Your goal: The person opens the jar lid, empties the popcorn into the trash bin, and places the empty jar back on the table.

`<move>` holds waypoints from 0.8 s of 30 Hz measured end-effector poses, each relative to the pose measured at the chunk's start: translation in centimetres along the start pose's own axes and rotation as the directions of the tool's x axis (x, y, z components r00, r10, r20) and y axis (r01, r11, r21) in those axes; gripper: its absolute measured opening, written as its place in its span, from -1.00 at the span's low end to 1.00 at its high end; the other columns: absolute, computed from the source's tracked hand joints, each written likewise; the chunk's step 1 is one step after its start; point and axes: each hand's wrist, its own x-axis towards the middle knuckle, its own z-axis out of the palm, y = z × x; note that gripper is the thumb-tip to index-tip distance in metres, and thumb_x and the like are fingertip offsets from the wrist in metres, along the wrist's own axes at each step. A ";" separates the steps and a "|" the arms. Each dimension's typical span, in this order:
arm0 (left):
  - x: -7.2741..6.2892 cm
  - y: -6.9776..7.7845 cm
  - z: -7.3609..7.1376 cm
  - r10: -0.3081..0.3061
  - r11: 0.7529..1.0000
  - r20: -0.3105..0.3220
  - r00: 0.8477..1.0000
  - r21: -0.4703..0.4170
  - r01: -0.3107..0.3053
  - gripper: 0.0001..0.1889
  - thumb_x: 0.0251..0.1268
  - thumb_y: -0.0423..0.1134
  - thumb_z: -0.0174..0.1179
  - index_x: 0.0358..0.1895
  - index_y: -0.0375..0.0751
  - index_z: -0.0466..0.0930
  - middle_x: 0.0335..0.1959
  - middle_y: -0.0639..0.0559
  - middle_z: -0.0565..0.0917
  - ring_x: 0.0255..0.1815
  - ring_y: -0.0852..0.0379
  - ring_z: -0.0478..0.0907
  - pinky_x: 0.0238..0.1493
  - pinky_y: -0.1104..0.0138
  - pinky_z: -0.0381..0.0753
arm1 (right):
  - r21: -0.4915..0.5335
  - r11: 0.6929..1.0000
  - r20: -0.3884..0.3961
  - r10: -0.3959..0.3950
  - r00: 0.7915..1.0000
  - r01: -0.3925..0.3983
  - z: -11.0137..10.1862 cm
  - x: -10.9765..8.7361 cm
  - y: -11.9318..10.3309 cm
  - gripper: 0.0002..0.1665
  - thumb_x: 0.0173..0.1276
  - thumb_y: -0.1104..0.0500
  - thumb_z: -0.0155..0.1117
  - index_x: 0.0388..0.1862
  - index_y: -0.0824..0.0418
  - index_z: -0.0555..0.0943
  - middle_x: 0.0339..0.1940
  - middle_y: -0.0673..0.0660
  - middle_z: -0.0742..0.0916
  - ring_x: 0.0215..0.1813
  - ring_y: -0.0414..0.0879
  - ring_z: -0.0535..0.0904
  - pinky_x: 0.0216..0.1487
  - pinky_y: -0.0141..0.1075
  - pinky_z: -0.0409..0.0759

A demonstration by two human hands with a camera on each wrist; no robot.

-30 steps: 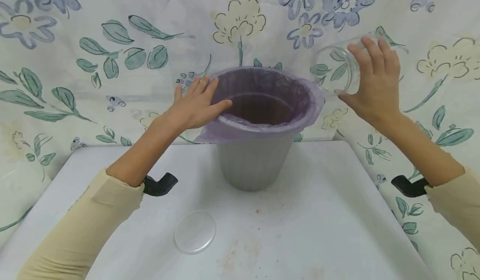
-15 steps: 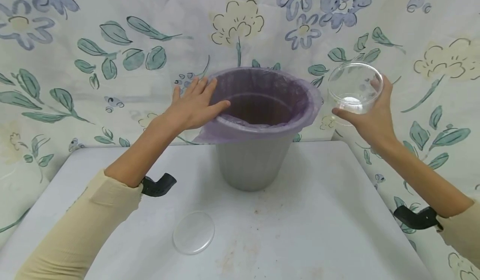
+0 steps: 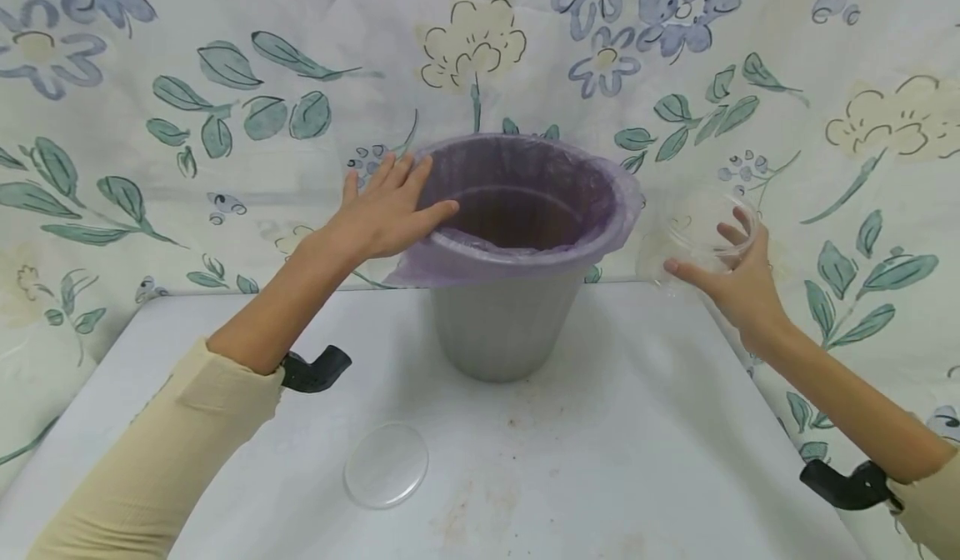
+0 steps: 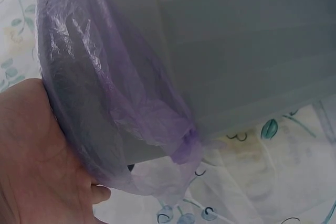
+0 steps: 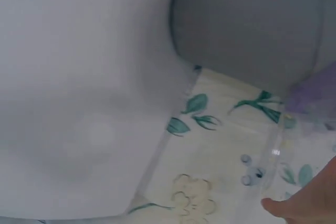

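My right hand (image 3: 738, 289) grips a clear, see-through jar (image 3: 693, 235) off to the right of the bin, apart from its rim. Blur and transparency leave little of the jar visible beyond its outline. The right wrist view shows the thumb (image 5: 283, 208) against the jar's wall (image 5: 274, 152). With fingers straight and spread, my left hand (image 3: 386, 214) rests on the left rim of a grey bucket-like bin (image 3: 502, 327). A purple plastic bag (image 3: 626, 197) lines the bin and folds over its rim; in the left wrist view the palm (image 4: 39, 150) lies against the bag (image 4: 144, 106).
A clear round lid (image 3: 386, 466) lies flat on the white table (image 3: 645, 452), in front of the bin and to its left. Brownish specks and smudges (image 3: 480, 506) mark the tabletop. Floral cloth (image 3: 247, 168) hangs behind and at the sides.
From tilting sideways near the bin's right rim, the jar has turned upright and dropped lower in my right hand. The left hand still rests on the rim; bin and lid stay put.
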 end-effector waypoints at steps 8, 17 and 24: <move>-0.1 0.0 -0.1 -0.005 1.000 0.007 1.000 0.006 0.005 -0.10 0.52 0.34 -0.35 0.61 -0.19 -0.40 0.62 -0.22 -0.34 0.58 -0.14 -0.55 0.37 -0.24 -0.63 | -0.022 0.999 0.077 -0.021 0.997 0.023 1.0 -2.1 4.3 0.31 0.32 0.05 0.45 0.62 0.07 -0.37 0.61 0.34 0.02 0.55 0.36 -0.03 0.33 0.35 0.17; 0.0 0.0 -0.1 -0.005 1.000 0.010 1.000 0.012 0.005 -0.10 0.51 0.35 -0.36 0.61 -0.18 -0.40 0.62 -0.22 -0.35 0.58 -0.15 -0.56 0.37 -0.24 -0.62 | -0.076 0.994 0.130 0.084 0.988 -0.075 2.2 -4.0 9.1 0.38 0.26 0.01 0.50 0.62 0.13 -0.37 0.59 0.40 0.04 0.53 0.41 -0.02 0.36 0.33 0.14; 0.0 0.0 -0.2 -0.009 1.000 0.011 1.000 0.014 0.009 -0.11 0.52 0.34 -0.36 0.61 -0.18 -0.41 0.62 -0.22 -0.35 0.58 -0.14 -0.56 0.37 -0.24 -0.61 | -0.088 0.988 0.174 0.137 0.975 -0.123 3.0 -5.3 11.7 0.41 0.25 0.03 0.51 0.61 0.13 -0.40 0.58 0.43 0.03 0.53 0.43 -0.05 0.35 0.34 0.15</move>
